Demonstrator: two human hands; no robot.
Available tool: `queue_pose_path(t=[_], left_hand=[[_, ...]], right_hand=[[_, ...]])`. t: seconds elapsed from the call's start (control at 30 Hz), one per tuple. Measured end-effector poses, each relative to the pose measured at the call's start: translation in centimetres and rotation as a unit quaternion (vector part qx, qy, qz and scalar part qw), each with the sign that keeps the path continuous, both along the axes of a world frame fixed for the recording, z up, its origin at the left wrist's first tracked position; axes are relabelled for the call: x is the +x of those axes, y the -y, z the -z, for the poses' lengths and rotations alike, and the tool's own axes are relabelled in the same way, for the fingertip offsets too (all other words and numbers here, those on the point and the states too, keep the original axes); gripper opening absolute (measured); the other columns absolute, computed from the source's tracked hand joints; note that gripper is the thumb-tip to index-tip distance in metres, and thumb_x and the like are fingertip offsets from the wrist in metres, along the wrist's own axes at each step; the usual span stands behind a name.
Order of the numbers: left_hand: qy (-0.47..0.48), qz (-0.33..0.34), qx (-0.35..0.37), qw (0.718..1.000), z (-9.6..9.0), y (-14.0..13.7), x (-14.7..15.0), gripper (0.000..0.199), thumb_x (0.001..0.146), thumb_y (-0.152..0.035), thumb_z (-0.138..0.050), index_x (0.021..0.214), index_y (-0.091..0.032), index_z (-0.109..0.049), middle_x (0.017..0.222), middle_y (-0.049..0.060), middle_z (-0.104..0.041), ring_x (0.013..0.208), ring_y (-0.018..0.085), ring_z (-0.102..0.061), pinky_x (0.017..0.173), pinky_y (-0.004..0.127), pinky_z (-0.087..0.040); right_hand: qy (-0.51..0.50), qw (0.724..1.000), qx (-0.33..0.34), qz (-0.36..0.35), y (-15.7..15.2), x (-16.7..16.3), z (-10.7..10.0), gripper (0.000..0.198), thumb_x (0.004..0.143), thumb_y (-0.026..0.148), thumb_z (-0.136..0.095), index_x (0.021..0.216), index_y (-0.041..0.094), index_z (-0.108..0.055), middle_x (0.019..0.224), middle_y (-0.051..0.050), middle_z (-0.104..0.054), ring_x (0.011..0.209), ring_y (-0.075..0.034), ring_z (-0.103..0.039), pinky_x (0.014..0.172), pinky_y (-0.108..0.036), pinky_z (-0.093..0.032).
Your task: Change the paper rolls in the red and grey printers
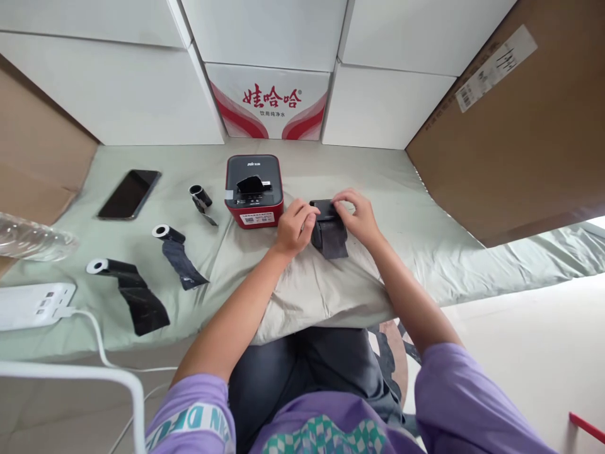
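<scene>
A small black portable printer lies on the cloth in front of me, with a strip of dark paper hanging over its near side. My left hand grips its left edge, fingers curled and closed. On the far right corner, the thumb and fingers of my right hand pinch the casing. Just left of my left hand stands a red and black desktop printer, a piece of black paper sticking out of its top. Farther left are three black paper rolls, each with a loose tail.
A phone rests at the back left. Near the left edge are a clear plastic bottle and a white power bank with a cable. White boxes line the back; a large brown carton stands right.
</scene>
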State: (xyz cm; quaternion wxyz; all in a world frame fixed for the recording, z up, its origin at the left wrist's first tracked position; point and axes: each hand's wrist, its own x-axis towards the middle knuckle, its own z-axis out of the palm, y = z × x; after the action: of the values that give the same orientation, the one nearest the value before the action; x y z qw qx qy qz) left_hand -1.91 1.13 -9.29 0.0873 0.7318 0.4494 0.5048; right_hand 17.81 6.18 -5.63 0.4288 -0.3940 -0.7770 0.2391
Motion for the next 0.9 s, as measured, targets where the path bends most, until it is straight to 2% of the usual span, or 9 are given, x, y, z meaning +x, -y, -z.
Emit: queue_pose_path(t=[0.07,0.13,0.2,0.27,0.37,0.57,0.77,0.83,0.9], left_hand=[[0.044,-0.019,-0.012,0.999,0.2,-0.2,0.3,0.043,0.109,-0.043,-0.029,0.102,-0.022,-0.066,0.096,0.009,-0.062,0.091,0.022,-0.061,0.087,0.036,-0.051],[0.084,-0.025,-0.040,0.995,0.5,-0.6,0.6,0.026,0.107,-0.038,-0.042,0.106,-0.021,-0.061,0.092,0.006,-0.060,0.083,0.019,-0.059,0.081,0.033,-0.051],[0.121,-0.016,-0.090,0.988,1.0,-1.2,0.9,0.014,0.100,-0.030,-0.056,0.110,-0.021,-0.058,0.084,0.000,-0.055,0.074,0.016,-0.055,0.073,0.030,-0.049],[0.159,-0.001,-0.153,0.975,1.4,-1.7,1.1,0.020,0.095,-0.022,-0.063,0.114,-0.021,-0.057,0.078,-0.003,-0.049,0.068,0.013,-0.051,0.069,0.027,-0.046],[0.212,0.027,-0.231,0.949,1.7,-2.4,1.1,0.028,0.091,-0.017,-0.066,0.117,-0.022,-0.057,0.078,-0.005,-0.046,0.069,0.011,-0.050,0.069,0.025,-0.045],[0.269,0.071,-0.290,0.916,1.7,-3.0,1.0,0.040,0.083,-0.009,-0.067,0.120,-0.022,-0.058,0.080,-0.005,-0.038,0.071,0.011,-0.047,0.071,0.024,-0.044],[0.263,0.055,-0.264,0.926,1.7,-2.4,1.6,0.035,0.084,-0.011,-0.065,0.117,-0.022,-0.058,0.080,-0.005,-0.040,0.072,0.011,-0.048,0.072,0.024,-0.045],[0.253,0.040,-0.237,0.937,1.8,-2.1,1.7,0.033,0.085,-0.012,-0.065,0.117,-0.022,-0.059,0.080,-0.004,-0.042,0.072,0.012,-0.049,0.071,0.024,-0.045],[0.241,0.027,-0.211,0.947,2.1,-1.9,1.8,0.033,0.086,-0.013,-0.066,0.117,-0.022,-0.059,0.080,-0.004,-0.043,0.071,0.012,-0.049,0.068,0.025,-0.043]], right_hand=[[0.009,1.000,-0.029,-0.002,1.0,0.8,0.7,0.018,0.091,0.036,-0.062,0.101,0.024,-0.071,0.120,-0.012,-0.068,0.119,-0.027,-0.064,0.108,-0.049,-0.050],[-0.021,0.995,-0.097,0.006,1.0,1.2,1.6,0.032,0.087,0.036,-0.066,0.117,0.026,-0.068,0.136,-0.013,-0.063,0.131,-0.029,-0.059,0.110,-0.051,-0.050],[-0.070,0.980,-0.186,-0.003,0.5,1.2,2.4,0.048,0.084,0.038,-0.069,0.130,0.026,-0.062,0.142,-0.013,-0.062,0.136,-0.029,-0.057,0.113,-0.051,-0.049],[-0.110,0.960,-0.255,-0.020,-0.1,1.2,2.9,0.057,0.081,0.040,-0.070,0.135,0.026,-0.058,0.142,-0.012,-0.064,0.137,-0.028,-0.057,0.119,-0.050,-0.045],[-0.138,0.944,-0.298,-0.021,-0.5,1.0,3.2,0.063,0.079,0.039,-0.070,0.139,0.027,-0.056,0.141,-0.010,-0.066,0.136,-0.027,-0.059,0.123,-0.050,-0.042],[-0.116,0.951,-0.284,-0.044,-0.4,0.9,2.5,0.064,0.077,0.032,-0.069,0.139,0.026,-0.056,0.139,-0.010,-0.067,0.130,-0.027,-0.062,0.118,-0.049,-0.047],[-0.101,0.957,-0.271,-0.028,-0.4,1.1,2.8,0.063,0.079,0.033,-0.067,0.140,0.025,-0.055,0.143,-0.012,-0.065,0.135,-0.028,-0.060,0.121,-0.053,-0.044],[-0.065,0.969,-0.238,0.024,-0.1,1.0,2.2,0.067,0.078,0.030,-0.067,0.143,0.024,-0.053,0.152,-0.015,-0.058,0.142,-0.032,-0.054,0.122,-0.058,-0.041],[-0.024,0.985,-0.154,0.072,0.8,0.1,0.5,0.069,0.080,0.027,-0.066,0.147,0.024,-0.051,0.159,-0.016,-0.051,0.150,-0.035,-0.046,0.125,-0.062,-0.035]])
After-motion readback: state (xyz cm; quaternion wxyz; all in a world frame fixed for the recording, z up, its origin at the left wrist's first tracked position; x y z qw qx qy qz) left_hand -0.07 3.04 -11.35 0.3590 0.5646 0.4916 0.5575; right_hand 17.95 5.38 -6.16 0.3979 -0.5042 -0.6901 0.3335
